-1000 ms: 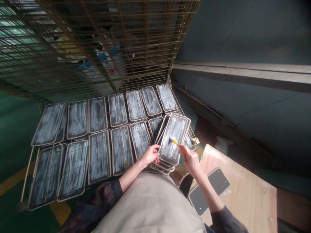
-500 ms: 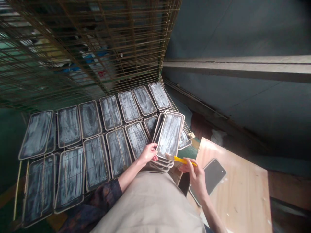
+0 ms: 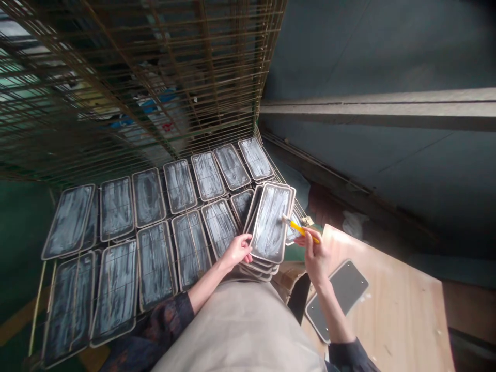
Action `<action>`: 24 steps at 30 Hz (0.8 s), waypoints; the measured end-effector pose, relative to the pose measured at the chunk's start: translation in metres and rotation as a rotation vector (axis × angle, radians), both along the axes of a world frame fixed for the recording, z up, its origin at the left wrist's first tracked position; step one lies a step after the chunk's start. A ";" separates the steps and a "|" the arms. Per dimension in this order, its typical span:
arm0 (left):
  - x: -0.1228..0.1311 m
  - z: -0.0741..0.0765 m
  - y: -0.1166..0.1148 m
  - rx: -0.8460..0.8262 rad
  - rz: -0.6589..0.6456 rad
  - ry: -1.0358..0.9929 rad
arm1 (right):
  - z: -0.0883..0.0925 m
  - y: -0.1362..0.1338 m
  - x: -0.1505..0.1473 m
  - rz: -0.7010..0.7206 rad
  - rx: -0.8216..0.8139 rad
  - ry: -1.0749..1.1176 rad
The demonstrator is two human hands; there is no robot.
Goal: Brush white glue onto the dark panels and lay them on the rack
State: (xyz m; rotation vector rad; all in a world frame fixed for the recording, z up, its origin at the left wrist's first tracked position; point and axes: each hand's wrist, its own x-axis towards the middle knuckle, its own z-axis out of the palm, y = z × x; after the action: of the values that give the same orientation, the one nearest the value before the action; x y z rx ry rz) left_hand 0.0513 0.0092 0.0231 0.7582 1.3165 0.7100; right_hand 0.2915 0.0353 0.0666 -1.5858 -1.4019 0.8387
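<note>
A dark rectangular plate with rounded corners and a pale rim [image 3: 267,235] lies on top of a tilted stack, its face streaked with white. My left hand [image 3: 238,250] is closed on its lower left edge, fingers pinched at the rim. In my right hand [image 3: 318,254] is a small brush with a yellow handle [image 3: 300,228]. The bristles touch the plate's right side, about halfway up. More plates [image 3: 250,219] lie fanned out underneath, mostly hidden by the top one.
Several white-streaked plates [image 3: 157,263] lie in two rows on a wire rack shelf [image 3: 42,305]. Raised wire shelves [image 3: 217,67] stand behind. To my right, an unstreaked grey plate [image 3: 341,289] rests on a wooden board [image 3: 406,310]. A wall [image 3: 387,51] bounds the far right.
The brush has moved from the plate's lower edge up to its right side, with my right hand rising along. My left hand stays at the same edge. The view has shifted slightly.
</note>
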 end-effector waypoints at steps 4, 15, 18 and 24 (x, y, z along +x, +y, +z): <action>0.000 0.002 -0.001 -0.023 0.035 -0.028 | 0.003 -0.016 -0.002 0.106 -0.086 -0.066; -0.001 0.003 -0.002 -0.078 0.043 -0.093 | 0.015 -0.062 -0.032 0.224 -0.342 0.292; -0.002 0.002 -0.002 -0.098 0.036 -0.093 | 0.013 -0.057 -0.026 0.241 -0.385 0.401; -0.001 0.000 -0.002 -0.082 0.036 -0.091 | 0.003 -0.027 -0.008 0.147 -0.290 0.343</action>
State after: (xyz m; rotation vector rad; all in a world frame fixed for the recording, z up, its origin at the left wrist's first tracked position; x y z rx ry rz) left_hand 0.0500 0.0073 0.0234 0.6305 1.2711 0.7064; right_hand 0.2833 0.0085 0.0700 -1.4700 -1.1967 1.3831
